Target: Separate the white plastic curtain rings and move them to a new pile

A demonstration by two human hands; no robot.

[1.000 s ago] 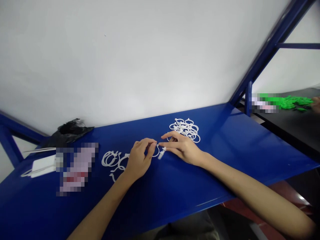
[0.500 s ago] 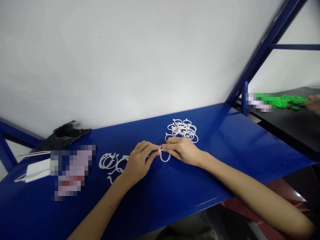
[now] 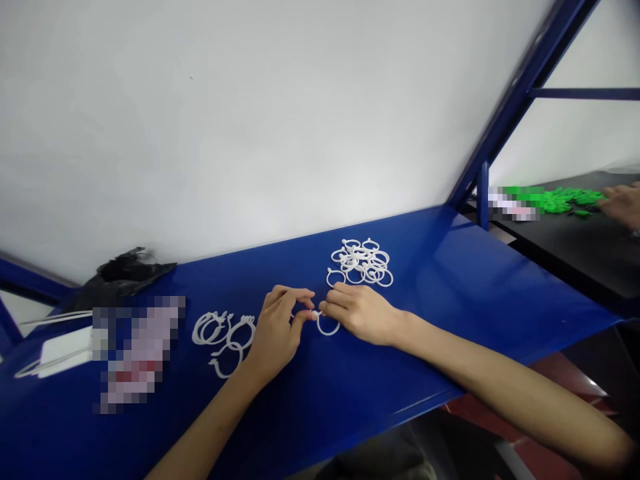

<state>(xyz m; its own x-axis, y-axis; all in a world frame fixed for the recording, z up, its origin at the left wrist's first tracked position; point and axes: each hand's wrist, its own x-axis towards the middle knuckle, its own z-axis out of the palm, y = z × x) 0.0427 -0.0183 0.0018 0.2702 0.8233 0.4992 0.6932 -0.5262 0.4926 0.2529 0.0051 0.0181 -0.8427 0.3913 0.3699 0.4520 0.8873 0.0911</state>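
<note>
A thin white plastic ring [image 3: 329,333] rests low over the blue tabletop between my hands. My right hand [image 3: 361,312] pinches it at its upper right, fingers curled. My left hand [image 3: 280,327] is just left of the ring, its forefinger and thumb parted; the thumb tip is at the ring's end. Part of another white piece shows behind the left fingers, too small to make out. Left of that hand lie several loose white rings [image 3: 210,329], some with open ends. Beyond my right hand is a pile of white rings with small knobs [image 3: 361,260].
On the blue table [image 3: 425,267] at left are a black plastic bag [image 3: 125,273], a white flat box [image 3: 67,351] with a cable, and a blurred pinkish packet [image 3: 150,347]. At right, another person's hand [image 3: 625,205] is beside green pieces [image 3: 570,200] on a black table.
My left forefinger and thumb have come apart from their pinch at the ring. The right hand keeps its hold. The view has shifted slightly; the other person's hand has moved inward.
</note>
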